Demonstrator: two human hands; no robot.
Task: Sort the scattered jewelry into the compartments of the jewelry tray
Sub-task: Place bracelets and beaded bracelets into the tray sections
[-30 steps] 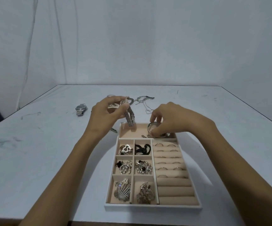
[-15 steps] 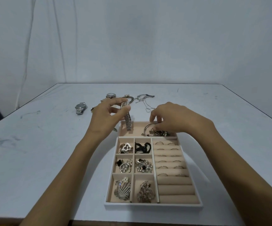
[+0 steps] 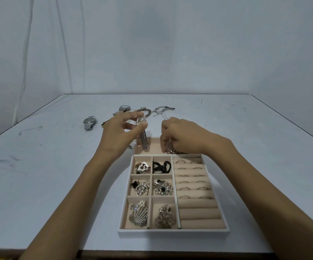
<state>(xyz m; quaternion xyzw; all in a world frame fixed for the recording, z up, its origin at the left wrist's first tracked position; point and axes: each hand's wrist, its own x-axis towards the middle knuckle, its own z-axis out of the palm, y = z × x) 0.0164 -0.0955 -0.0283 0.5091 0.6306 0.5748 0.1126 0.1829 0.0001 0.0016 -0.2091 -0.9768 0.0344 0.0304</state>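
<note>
The beige jewelry tray (image 3: 173,231) lies near the table's front edge, its small compartments holding brooches and its right rolls holding rings. My left hand (image 3: 121,135) pinches a silver watch (image 3: 143,136) by its case, the metal band hanging down into the tray's long far compartment (image 3: 154,147). My right hand (image 3: 184,136) is curled over the right part of that compartment, its fingers on a bracelet (image 3: 171,151) lying there; most of the bracelet is hidden under the hand.
Beyond the tray lie a silver watch (image 3: 89,122), another watch (image 3: 124,108), a chain bracelet (image 3: 146,112) and a thin necklace (image 3: 162,110). A dark beaded piece (image 3: 105,122) peeks out left of my left hand. A white wall backs the table.
My left hand has lowered the watch so its band hangs straight into the far compartment. My right hand has lowered the bracelet into the compartment and now covers it.
</note>
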